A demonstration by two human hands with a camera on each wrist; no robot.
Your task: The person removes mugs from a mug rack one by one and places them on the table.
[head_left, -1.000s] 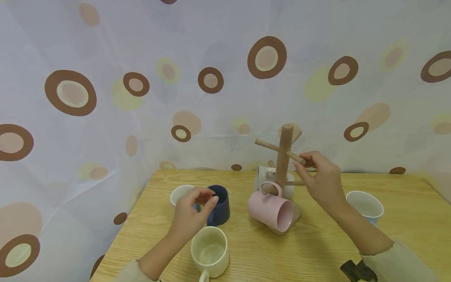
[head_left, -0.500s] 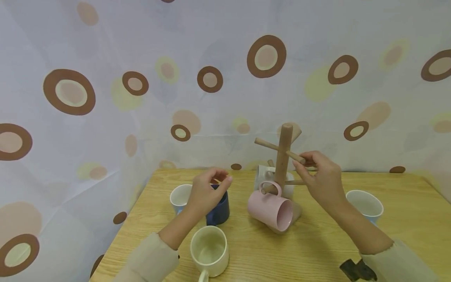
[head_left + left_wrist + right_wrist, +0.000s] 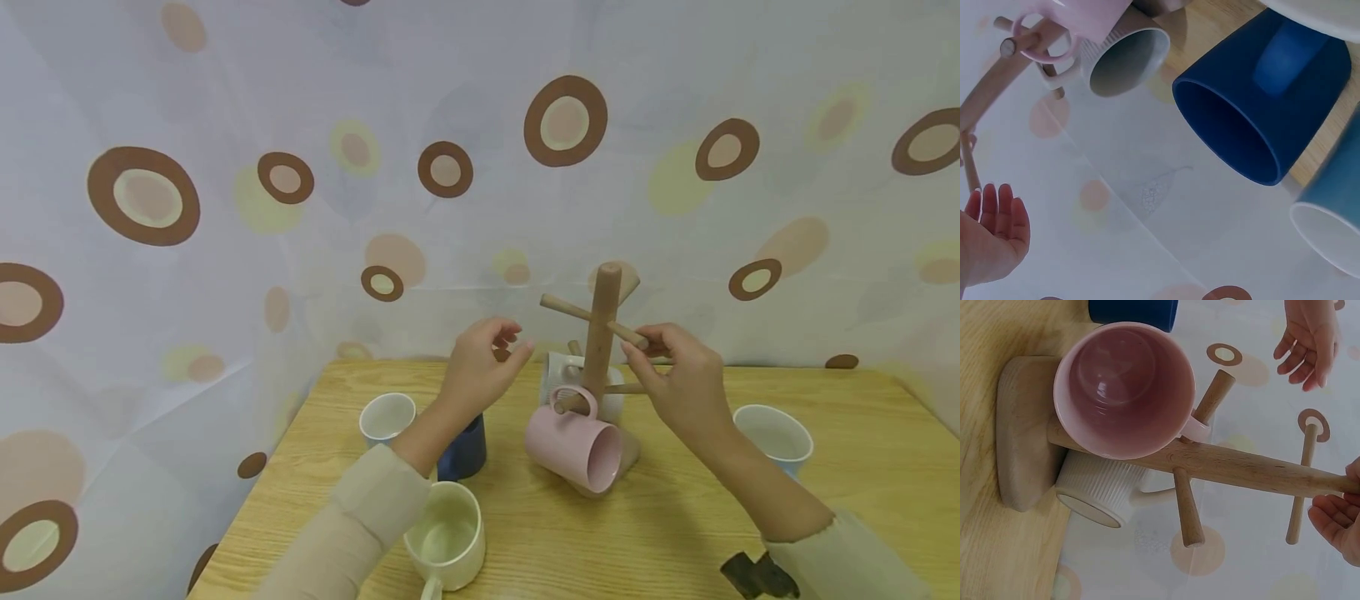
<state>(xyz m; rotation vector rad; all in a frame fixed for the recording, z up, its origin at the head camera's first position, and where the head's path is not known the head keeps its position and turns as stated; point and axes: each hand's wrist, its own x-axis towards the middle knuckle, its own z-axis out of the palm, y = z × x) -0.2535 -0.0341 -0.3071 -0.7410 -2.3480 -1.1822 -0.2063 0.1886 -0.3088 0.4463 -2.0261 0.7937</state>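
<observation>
My right hand (image 3: pixel 681 383) pinches the tip of an upper peg (image 3: pixel 624 333) on a wooden mug tree (image 3: pixel 602 337). Left of the tree, my left hand (image 3: pixel 483 371) is raised and holds nothing, its fingers loosely bent; the left wrist view shows the same hand (image 3: pixel 997 244) at the lower left. From a lower peg a pink mug (image 3: pixel 562 442) hangs by its handle, tilted, with its mouth facing front right. Behind it is a ribbed whitish mug (image 3: pixel 1100 487), also on the tree. Below my left forearm stands a navy mug (image 3: pixel 467 454), partly hidden.
A cream mug (image 3: pixel 450 533) stands at the front, partly behind the left sleeve. Behind it is a blue mug with a white inside (image 3: pixel 387 415). Another white-lined cup (image 3: pixel 772 433) stands at right, past my right forearm. A patterned cloth (image 3: pixel 450 100) hangs behind the wooden table (image 3: pixel 540 558).
My left hand has risen and moved right, from above the navy mug toward the mug tree. My right hand has stayed on the peg; the mugs have not moved.
</observation>
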